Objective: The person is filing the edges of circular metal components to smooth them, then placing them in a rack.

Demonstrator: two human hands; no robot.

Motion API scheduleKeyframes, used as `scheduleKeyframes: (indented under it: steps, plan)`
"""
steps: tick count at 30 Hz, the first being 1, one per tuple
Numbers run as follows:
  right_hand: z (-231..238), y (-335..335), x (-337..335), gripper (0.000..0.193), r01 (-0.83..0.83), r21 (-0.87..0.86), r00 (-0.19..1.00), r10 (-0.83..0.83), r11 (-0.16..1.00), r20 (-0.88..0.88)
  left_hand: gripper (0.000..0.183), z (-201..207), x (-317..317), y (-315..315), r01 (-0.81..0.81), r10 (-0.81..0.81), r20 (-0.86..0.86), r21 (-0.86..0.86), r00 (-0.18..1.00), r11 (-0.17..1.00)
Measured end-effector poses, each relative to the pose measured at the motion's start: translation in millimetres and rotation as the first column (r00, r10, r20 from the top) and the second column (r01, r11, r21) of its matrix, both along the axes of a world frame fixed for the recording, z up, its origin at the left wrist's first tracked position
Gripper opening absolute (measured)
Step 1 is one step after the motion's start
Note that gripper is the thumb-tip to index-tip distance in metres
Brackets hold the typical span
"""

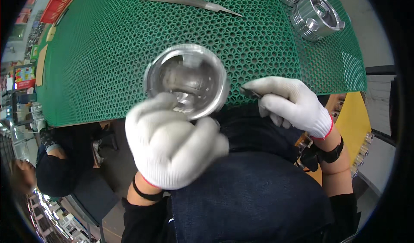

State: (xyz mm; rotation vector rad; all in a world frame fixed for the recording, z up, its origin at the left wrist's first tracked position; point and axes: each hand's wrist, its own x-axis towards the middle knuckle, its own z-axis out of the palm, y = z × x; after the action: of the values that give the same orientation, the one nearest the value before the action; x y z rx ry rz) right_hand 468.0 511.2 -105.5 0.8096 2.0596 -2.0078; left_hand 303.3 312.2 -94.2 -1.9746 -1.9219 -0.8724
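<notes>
My left hand (168, 141), in a white knitted glove and slightly blurred, grips the near rim of a round metal piston (188, 77). Its hollow underside faces up, tilted toward me, above the edge of the green mat (116, 70). To the right, my gloved right hand (293, 105) is closed in a pinch. A small dark, thin piece (250, 92) pokes out between its thumb and forefinger; its kind is not clear. That hand is apart from the piston.
Further back on the mat lies a long metal file-like tool (189, 1) with a narrow pointed end. Grooved pistons (317, 17) stand at the far right. A red crate (62, 1) is at the far left. Another person (54, 169) sits at the left.
</notes>
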Motion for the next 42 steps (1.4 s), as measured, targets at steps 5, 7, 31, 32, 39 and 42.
scheduleKeyframes:
  steps: [5,7,31,32,39,42]
  plan:
    - [6.2,13.1,18.1,0.042,0.278,-0.067,0.843,-0.277,0.958,-0.461,0.027,5.5,-39.9,1.4,-0.070,0.053,-0.148,-0.114,0.988,0.991]
    - [23.1,10.8,-1.5,0.039,0.296,0.110,0.862,-0.216,0.949,-0.459,0.026,1.3,-50.1,15.3,0.064,-0.063,0.012,-0.097,0.998,0.993]
    - [-17.9,35.9,6.5,0.040,0.278,-0.110,0.938,-0.295,0.954,-0.181,0.028,55.0,-66.7,68.6,0.225,-0.333,-0.033,-0.674,0.942,0.703]
    - [-13.7,35.2,4.2,0.040,0.287,-0.134,0.925,-0.310,0.949,-0.219,0.028,69.2,-68.5,67.5,0.216,-0.322,-0.037,-0.667,0.946,0.713]
    - [-26.4,38.9,8.3,0.041,0.333,-0.151,0.912,-0.359,0.931,-0.200,0.046,27.0,-70.5,130.6,0.203,-0.396,-0.393,-0.449,0.830,0.870]
    - [-23.0,37.1,6.5,0.041,0.335,-0.135,0.904,-0.358,0.933,-0.235,0.053,32.0,-79.2,102.1,0.159,-0.164,-0.455,-0.049,0.875,0.986]
